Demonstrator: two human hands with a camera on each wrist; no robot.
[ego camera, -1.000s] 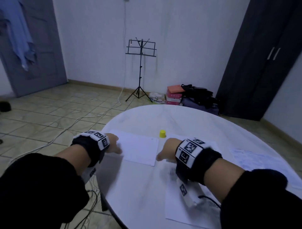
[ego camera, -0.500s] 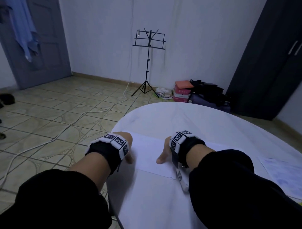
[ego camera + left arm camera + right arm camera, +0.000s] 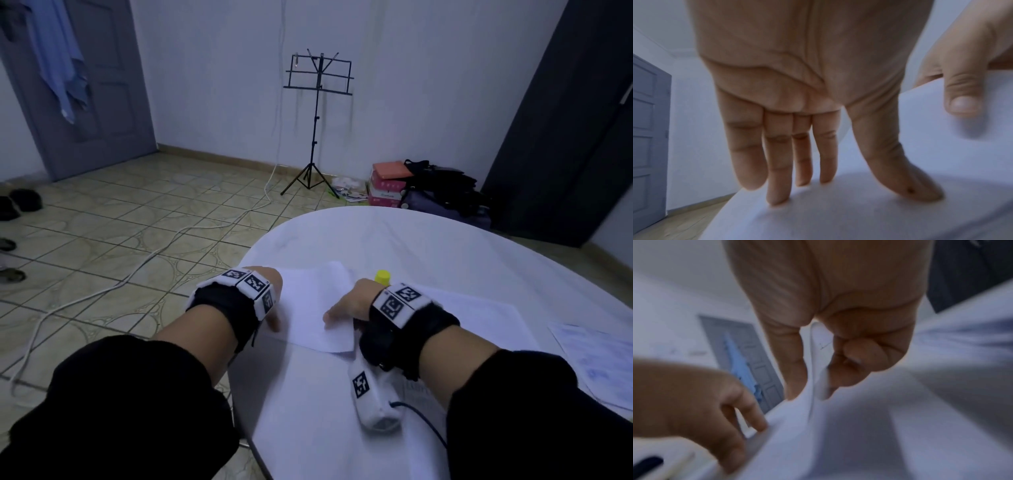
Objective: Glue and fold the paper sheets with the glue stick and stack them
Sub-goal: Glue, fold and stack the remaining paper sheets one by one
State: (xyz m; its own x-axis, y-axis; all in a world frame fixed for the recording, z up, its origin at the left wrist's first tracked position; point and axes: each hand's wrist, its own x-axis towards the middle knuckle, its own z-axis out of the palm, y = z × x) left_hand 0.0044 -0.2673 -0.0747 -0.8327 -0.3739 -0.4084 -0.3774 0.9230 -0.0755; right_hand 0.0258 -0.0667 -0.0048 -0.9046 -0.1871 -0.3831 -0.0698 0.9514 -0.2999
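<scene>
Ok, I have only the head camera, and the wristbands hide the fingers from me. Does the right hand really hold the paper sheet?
Observer: Yes. In the right wrist view, the right hand pinches a raised edge of the paper sheet between thumb and curled fingers.
Operator: And the left hand?
Observer: The left wrist view shows the left hand with straight fingers. Their tips press down on the sheet and grip nothing.
Operator: Is the fold creased flat?
Observer: No. In the right wrist view the pinched part stands up in a loose curve.
</scene>
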